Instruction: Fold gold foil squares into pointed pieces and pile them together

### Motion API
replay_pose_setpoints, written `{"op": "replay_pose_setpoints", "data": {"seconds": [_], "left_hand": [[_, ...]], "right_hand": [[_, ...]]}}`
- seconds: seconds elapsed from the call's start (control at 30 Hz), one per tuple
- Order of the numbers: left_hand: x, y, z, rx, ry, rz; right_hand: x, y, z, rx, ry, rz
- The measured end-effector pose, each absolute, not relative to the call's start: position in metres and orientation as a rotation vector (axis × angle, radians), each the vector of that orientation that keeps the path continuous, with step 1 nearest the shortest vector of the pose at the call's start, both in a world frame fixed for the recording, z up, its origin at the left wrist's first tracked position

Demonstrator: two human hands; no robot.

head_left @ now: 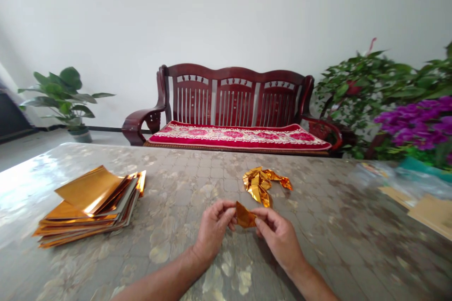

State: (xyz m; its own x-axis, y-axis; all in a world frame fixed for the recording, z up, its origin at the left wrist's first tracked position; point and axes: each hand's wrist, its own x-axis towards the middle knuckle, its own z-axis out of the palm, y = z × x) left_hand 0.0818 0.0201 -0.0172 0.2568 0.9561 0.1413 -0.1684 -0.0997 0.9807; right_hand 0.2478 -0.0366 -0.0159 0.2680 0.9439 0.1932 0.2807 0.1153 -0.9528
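The left hand (212,228) and the right hand (278,237) are both partly closed, meeting low in the middle of the view, with a small folded piece of gold foil (245,215) pinched between their fingertips. Taking that pinch as the centre of a clock face with 12 straight ahead, the forearms run off towards 7 and 5 o'clock. Beyond the far table edge at 12 o'clock stands a dark red wooden bench (233,96) with a slatted back, and on its seat lies a red and cream floral cushion (240,137). The mottled table top (183,171) spreads under and around the hands. At 2 o'clock, past the table, is a leafy green plant (363,89) with purple orchids (413,122) in front of it, and at 10 o'clock a potted plant (63,96) stands on the floor. On the table at 9 o'clock, well apart from the left hand, lies a loose stack of gold foil sheets (88,209). Sheets of brown card (432,214) and a plastic bag (383,174) sit near the far right edge, around 3 o'clock and 2 o'clock. Just beyond the right hand's fingers at 1 o'clock, not touching them, rests a crumpled gold foil shape (263,186).
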Motion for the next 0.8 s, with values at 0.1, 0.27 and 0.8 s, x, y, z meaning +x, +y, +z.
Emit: {"op": "replay_pose_setpoints", "data": {"seconds": [0.1, 0.27, 0.8], "left_hand": [[0.082, 0.022, -0.017, 1.217, 0.828, 1.095], [0.08, 0.025, -0.02, 1.252, 0.877, 1.055], [0.068, 0.042, -0.027, 1.5, 0.966, 1.029]], "right_hand": [[0.252, -0.037, -0.016, -1.44, -1.362, 0.622], [0.255, -0.038, -0.012, -1.448, -1.496, 0.433], [0.257, -0.036, -0.018, -1.305, -1.75, 0.193]]}}
